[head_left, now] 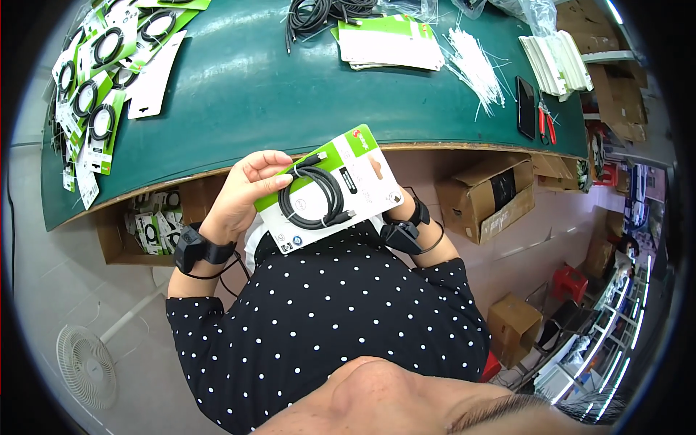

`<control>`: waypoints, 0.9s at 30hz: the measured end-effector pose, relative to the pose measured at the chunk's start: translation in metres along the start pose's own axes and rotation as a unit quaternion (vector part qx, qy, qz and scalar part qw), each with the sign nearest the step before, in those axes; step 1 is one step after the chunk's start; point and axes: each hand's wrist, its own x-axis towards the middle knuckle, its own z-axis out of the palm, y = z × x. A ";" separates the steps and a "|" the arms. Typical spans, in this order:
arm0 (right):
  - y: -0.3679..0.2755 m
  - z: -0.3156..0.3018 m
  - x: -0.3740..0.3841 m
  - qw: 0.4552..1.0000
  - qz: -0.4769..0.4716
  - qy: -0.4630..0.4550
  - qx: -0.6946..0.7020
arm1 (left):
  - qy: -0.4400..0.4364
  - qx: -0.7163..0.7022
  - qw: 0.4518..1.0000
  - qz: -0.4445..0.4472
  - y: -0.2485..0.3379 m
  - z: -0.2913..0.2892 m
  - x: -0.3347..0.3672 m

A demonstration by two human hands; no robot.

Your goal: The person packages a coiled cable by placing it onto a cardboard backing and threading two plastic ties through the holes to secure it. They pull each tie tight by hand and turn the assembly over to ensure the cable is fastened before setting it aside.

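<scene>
the left hand [250, 185] is half closed on the card [366, 196], thumb on its face and fingers curled at its left edge, likely so the black cable [335, 194] stays flat there. the right hand [399, 209] is mostly hidden behind the card's right edge; it seems to steady it, but how far it is open, i cannot tell. the card is off the table [254, 94], before the middle of the near edge and over the lap, face up, probably for an easy look. white ties [293, 215] cinch the coil, which should keep it from springing open.

counts: one card with one cable in hand, two ties showing on it. at the table's left end, carded cables [101, 122] overlap, at least six coils showing. along the far edge: one tangle [312, 18], one stack [391, 47] of cards, one heap of loose ties [475, 69]. toward the right end: a second stack [554, 65], one phone [525, 109], one pair of pliers [547, 123], perhaps put there to be out of the way.
</scene>
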 end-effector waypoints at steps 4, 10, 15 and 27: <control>-0.007 0.003 0.008 0.998 -0.010 0.013 0.056 | -0.006 -0.013 1.000 -0.012 0.007 0.006 0.001; -0.018 0.002 0.018 1.000 -0.021 0.005 0.007 | -0.042 0.028 0.998 -0.023 0.020 0.008 0.001; -0.027 -0.011 0.035 0.973 -0.094 -0.048 -0.206 | -0.060 0.038 0.997 -0.036 0.030 0.008 0.006; -0.026 -0.012 0.041 0.762 -0.323 -0.085 -0.554 | -0.118 -0.058 0.990 -0.044 0.015 -0.008 0.021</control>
